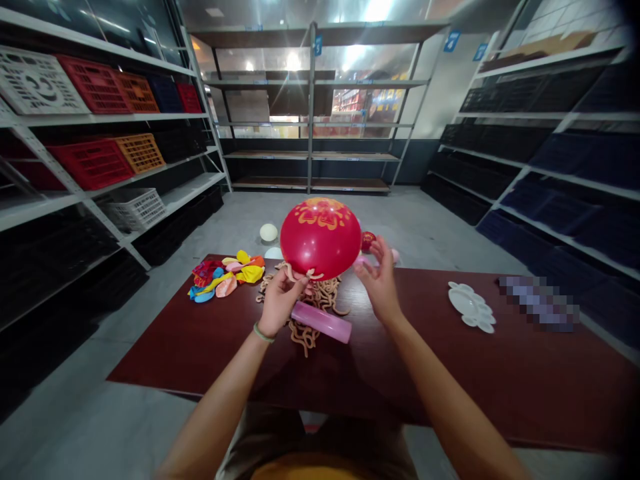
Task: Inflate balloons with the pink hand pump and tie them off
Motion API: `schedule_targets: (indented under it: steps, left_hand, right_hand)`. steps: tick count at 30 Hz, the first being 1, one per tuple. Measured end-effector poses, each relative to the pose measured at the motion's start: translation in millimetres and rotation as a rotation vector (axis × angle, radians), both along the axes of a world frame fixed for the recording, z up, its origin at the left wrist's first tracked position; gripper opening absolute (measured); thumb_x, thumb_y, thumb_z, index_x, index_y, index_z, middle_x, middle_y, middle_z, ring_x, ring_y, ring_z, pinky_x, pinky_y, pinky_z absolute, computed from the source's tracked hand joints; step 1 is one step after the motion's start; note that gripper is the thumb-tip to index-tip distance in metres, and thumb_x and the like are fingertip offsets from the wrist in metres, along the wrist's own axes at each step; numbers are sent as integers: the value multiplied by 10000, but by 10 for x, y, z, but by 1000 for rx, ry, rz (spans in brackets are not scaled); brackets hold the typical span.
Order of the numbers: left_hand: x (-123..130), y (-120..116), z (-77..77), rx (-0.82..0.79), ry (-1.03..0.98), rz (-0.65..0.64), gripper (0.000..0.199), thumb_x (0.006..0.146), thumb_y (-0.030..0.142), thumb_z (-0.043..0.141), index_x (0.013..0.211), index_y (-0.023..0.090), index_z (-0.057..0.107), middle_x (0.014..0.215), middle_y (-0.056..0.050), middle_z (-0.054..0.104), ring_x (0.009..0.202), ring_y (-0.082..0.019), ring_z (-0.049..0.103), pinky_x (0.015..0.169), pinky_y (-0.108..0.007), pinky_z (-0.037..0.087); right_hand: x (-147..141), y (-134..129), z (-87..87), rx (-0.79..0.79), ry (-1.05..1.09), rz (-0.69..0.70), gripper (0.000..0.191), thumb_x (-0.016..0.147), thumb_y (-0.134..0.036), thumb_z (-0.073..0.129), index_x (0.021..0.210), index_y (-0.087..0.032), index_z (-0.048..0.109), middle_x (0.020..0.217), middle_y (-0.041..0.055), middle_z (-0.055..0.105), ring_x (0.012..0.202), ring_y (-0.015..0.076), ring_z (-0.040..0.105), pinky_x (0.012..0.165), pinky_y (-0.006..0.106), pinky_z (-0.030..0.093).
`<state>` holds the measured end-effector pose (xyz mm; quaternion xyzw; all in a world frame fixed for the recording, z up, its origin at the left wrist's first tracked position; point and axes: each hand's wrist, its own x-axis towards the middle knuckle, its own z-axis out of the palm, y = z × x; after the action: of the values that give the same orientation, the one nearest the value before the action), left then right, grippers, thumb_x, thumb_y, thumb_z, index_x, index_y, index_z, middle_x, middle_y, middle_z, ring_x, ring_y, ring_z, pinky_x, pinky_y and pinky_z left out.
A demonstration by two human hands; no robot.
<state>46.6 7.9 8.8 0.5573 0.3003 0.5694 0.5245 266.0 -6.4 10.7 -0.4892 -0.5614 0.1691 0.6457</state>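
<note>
An inflated red balloon (320, 243) with a gold print is held up over the table. My left hand (281, 300) is closed in a pinch at the balloon's neck, where a beige string or rubber band shows. To the right of the balloon my right hand (379, 280) has its fingers apart and holds nothing; its fingertips are close to the balloon's side. Below the balloon lie a pink cylinder (323, 322), which looks like a balloon pump, and a tangled heap of beige strings (304, 339).
Uninflated coloured balloons (227, 275) lie at the table's (200, 340) left. A white flower-shaped tray (471, 307) and a blurred purple item (540, 303) are at right. Beyond the far edge sit a white balloon (269, 233) and a small red one (368, 241). Crate shelves (100, 193) flank the room.
</note>
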Motion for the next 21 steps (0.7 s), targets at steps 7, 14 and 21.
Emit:
schedule_targets:
  steps: [7, 14, 21]
  left_hand:
    - [257, 162, -279, -22, 72, -222, 327, 815, 353, 726, 747, 183, 455, 757, 8, 665, 633, -108, 650, 633, -242, 534]
    - [437, 180, -373, 3, 254, -356, 253, 803, 347, 719, 772, 173, 538, 730, 1, 647, 602, -114, 621, 594, -246, 519]
    - [306, 251, -231, -18, 216, -375, 276, 811, 384, 727, 931, 170, 602, 951, -71, 711, 870, -186, 695, 830, -340, 549]
  right_hand:
    - [34, 130, -239, -206, 558, 409, 1116, 726, -594, 742, 1515, -521, -44, 1662, 40, 41, 1464, 302, 280, 950, 511, 518]
    - [-53, 151, -92, -26, 638, 333, 1046, 713, -344, 809, 1528, -456, 162, 1629, 4, 233, 1436, 257, 349, 1118, 505, 397]
    - [-5, 355, -27, 95, 620, 187, 934, 739, -324, 761, 1514, -405, 247, 1610, 29, 275, 1410, 242, 384, 1131, 491, 383]
